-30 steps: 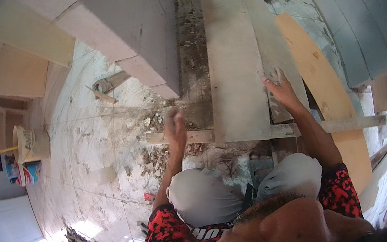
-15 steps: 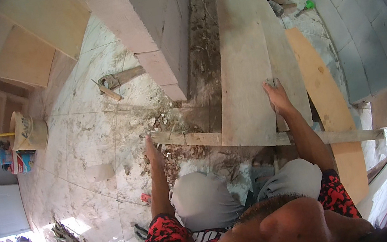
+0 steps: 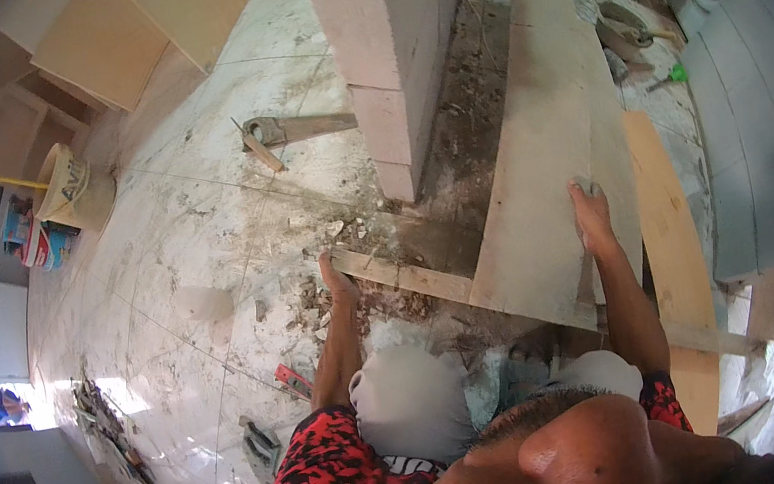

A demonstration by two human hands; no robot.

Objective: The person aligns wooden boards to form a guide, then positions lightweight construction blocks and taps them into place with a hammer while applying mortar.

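Note:
My left hand (image 3: pixel 341 285) grips the left end of a narrow wooden batten (image 3: pixel 403 277), low over the rubble-strewn floor. The batten runs rightward and passes beneath a long, dusty wooden board (image 3: pixel 529 179), whose near end lies across it. My right hand (image 3: pixel 592 222) holds that board's right edge, with its thumb up on the face; some of its fingers are hidden. A second board (image 3: pixel 601 137) lies along the right side, partly covered by the first. Between my hands and knees lie broken bits of rubble (image 3: pixel 387 305).
A block pillar (image 3: pixel 382 131) rises ahead, with a handsaw (image 3: pixel 303 126) left of it. A bucket (image 3: pixel 81 194) stands far left. Blockwork (image 3: pixel 746 144) bounds the right side, near a pale plywood strip (image 3: pixel 665 208). A red level (image 3: pixel 294 380) lies by my left forearm.
The view has turned, so the pillar and boards sit farther right and appear more slanted. Both hands keep their places on the batten and the board.

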